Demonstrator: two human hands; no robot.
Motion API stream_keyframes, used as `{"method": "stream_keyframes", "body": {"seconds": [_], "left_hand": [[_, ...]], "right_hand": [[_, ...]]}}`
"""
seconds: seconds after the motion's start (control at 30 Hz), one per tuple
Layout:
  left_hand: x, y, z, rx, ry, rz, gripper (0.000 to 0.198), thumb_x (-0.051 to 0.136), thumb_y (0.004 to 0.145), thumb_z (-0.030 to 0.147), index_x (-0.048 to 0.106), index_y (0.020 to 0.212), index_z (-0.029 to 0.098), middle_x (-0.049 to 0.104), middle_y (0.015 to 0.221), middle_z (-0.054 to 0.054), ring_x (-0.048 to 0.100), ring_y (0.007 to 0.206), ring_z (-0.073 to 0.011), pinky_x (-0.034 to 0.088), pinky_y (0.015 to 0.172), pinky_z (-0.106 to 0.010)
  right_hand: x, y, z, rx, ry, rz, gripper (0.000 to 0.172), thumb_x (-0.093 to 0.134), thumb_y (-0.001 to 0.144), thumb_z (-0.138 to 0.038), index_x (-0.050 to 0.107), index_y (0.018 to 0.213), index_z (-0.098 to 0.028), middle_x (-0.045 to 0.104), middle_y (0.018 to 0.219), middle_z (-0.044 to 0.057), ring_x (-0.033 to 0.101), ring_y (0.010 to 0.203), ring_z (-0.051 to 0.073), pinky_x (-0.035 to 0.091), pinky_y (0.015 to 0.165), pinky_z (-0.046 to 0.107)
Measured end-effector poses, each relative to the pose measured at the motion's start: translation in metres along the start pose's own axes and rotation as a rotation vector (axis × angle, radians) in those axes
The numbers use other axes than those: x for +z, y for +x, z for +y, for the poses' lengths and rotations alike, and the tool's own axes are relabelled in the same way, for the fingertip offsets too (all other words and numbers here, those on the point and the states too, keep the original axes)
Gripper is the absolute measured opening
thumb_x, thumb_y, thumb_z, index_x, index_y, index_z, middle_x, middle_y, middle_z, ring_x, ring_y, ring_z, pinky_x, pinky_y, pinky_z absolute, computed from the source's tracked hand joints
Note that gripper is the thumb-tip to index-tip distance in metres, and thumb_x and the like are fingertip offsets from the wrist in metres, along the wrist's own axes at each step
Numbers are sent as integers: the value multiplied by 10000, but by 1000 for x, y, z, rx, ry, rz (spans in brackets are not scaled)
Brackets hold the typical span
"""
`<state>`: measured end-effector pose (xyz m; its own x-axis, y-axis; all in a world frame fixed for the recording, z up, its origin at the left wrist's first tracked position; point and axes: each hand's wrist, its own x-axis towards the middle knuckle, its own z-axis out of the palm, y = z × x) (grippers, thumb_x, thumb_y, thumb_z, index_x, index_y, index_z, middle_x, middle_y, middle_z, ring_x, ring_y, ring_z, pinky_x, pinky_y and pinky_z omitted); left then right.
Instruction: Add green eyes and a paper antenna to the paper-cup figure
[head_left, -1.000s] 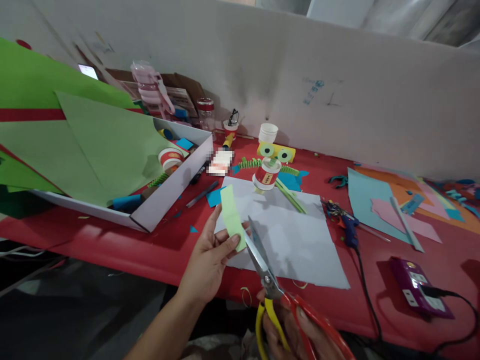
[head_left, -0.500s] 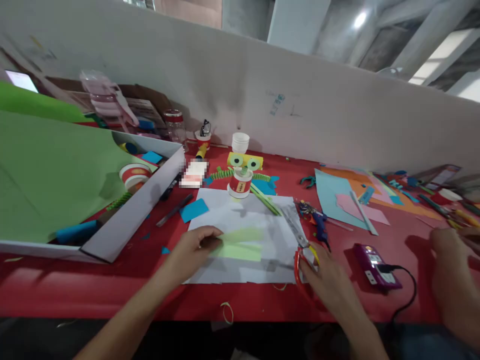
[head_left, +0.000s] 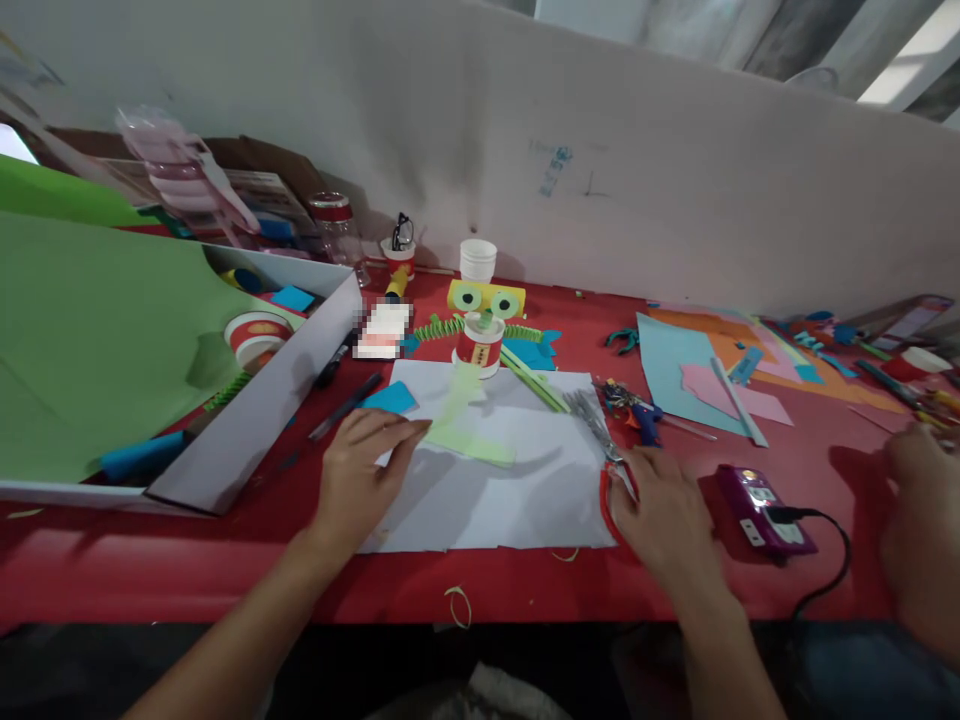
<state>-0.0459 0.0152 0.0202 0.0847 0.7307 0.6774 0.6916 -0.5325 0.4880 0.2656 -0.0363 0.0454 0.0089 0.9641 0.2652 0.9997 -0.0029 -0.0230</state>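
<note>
At twelve o'clock my left hand (head_left: 354, 480) pinches the green strip (head_left: 474, 446) — cutting looks done — my right hand (head_left: 664, 515), at three, clasps the resting scissors (head_left: 594, 422).

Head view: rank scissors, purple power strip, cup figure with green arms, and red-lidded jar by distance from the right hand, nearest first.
1. scissors: handles under the right hand, blades pointing away from it.
2. purple power strip: just to the hand's right.
3. cup figure: farther back, to the left.
4. red-lidded jar: far left, at the back.
</note>
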Motion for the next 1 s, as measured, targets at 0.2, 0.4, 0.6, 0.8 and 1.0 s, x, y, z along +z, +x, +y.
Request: {"method": "stream_keyframes", "body": {"seconds": [0.2,0.4,0.6,0.8,1.0], "left_hand": [[-18,-12,-3,463,115,-396,284,512,859,106,696,1000,270,698,835,-38,606,851,-197,450,815,-360],[-17,-16,-7,508,166,-485,242,508,860,107,674,1002,212,680,857,-57,580,835,-197,434,789,-354],[-6,-8,-3,536,282,-475,201,493,862,135,688,866,183,676,823,-62,564,773,-198,406,719,-357],[2,-7,-6,362,131,-528,188,499,871,185,684,842,193,676,805,-57,583,776,-197,399,738,-361],[3,-8,-14,177,1,-553,138,535,861,210,657,797,198,663,826,-44,590,801,-186,400,751,-338]], "right_hand": [[12,26,-69,-334,306,-200,285,564,865,-245,620,1133,-165,614,1062,130,515,1005,283,421,884,421],[26,60,-85,-381,187,-184,184,563,876,-182,647,1035,-143,623,1008,149,520,983,284,393,869,431],[21,51,-90,-599,525,-179,270,641,848,-341,643,1069,-186,651,1005,76,529,987,236,403,886,384],[35,39,-90,-616,560,-233,160,552,914,-264,693,938,-191,651,922,62,548,903,200,416,832,339],[41,43,-91,-508,622,-250,154,540,918,-223,681,862,-193,644,854,53,561,864,190,431,791,319]]}}
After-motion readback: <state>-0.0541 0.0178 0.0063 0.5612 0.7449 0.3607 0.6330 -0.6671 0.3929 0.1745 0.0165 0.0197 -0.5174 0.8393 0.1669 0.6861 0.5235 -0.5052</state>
